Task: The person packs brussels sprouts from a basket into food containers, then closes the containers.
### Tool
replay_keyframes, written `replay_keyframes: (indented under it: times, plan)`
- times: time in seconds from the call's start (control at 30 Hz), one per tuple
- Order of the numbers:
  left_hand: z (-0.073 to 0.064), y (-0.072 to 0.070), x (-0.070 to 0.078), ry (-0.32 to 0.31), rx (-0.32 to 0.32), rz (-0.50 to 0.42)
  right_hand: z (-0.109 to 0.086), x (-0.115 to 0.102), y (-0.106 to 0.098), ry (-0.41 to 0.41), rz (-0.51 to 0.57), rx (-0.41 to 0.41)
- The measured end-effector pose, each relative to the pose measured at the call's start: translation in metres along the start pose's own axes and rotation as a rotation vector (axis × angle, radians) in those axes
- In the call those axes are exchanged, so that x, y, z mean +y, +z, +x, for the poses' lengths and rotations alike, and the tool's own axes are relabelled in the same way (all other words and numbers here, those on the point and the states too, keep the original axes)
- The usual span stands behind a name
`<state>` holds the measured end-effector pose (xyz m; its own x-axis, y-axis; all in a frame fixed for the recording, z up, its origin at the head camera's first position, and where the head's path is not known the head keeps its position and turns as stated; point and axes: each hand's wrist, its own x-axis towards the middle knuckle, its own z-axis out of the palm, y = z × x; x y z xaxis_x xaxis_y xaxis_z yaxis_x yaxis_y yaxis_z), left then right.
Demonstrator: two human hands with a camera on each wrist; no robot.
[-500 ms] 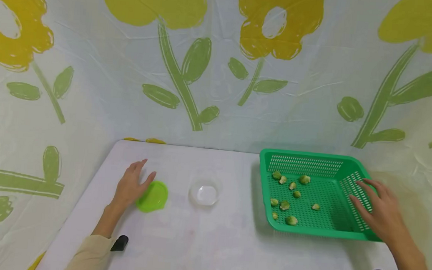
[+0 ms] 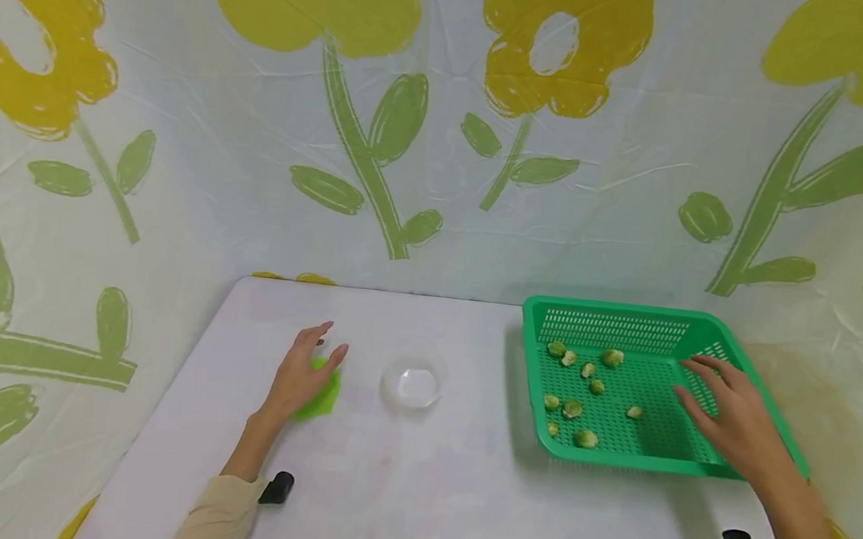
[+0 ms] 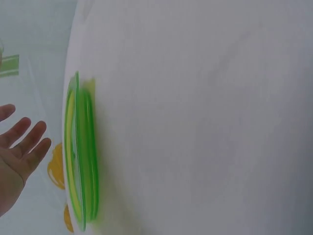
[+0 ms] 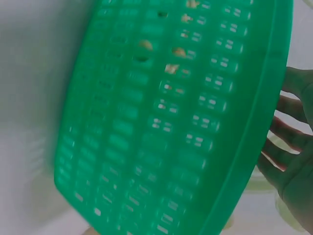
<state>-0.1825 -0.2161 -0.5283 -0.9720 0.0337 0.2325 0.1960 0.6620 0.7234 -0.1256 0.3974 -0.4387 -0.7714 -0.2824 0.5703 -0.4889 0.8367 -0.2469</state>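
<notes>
My left hand (image 2: 299, 381) hovers with spread, relaxed fingers over a round bright green lid (image 2: 326, 400), covering much of it in the head view. In the left wrist view the lid (image 3: 82, 156) lies flat on the table, and the fingers hold nothing. Over the right part of a green plastic basket (image 2: 613, 461) is my right hand (image 2: 736, 420), its fingers apart and loosely bent with nothing in them. Several small Brussels sprouts (image 2: 586, 439) lie scattered in the basket, mostly toward its left side. Between lid and basket stands a small clear bowl (image 2: 412, 385).
The white table (image 2: 445, 504) ends at a back edge against a hanging cloth (image 2: 598, 248) printed with yellow flowers. Black wrist straps show at both sleeves.
My left hand has moved right, further over the green lid. My right hand has shifted left, from the basket's right rim to above its inside.
</notes>
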Motion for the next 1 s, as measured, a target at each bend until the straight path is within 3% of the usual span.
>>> replay_keyframes:
  times: [0.33, 0.53, 0.73, 1.0]
  plan:
    - [-0.005, 0.025, 0.028, 0.041, -0.051, -0.166, 0.009, -0.023, 0.017, 0.014, 0.053, -0.078]
    - [-0.005, 0.033, 0.04, 0.046, -0.099, -0.243, 0.015, -0.035, 0.025, 0.008, 0.071, -0.108]
    - [-0.008, 0.043, 0.052, 0.035, -0.17, -0.263, 0.02, -0.048, 0.036, 0.02, 0.115, -0.156]
    - [-0.012, 0.057, 0.063, 0.019, -0.278, -0.237, 0.02, -0.059, 0.06, -0.037, 0.171, -0.204]
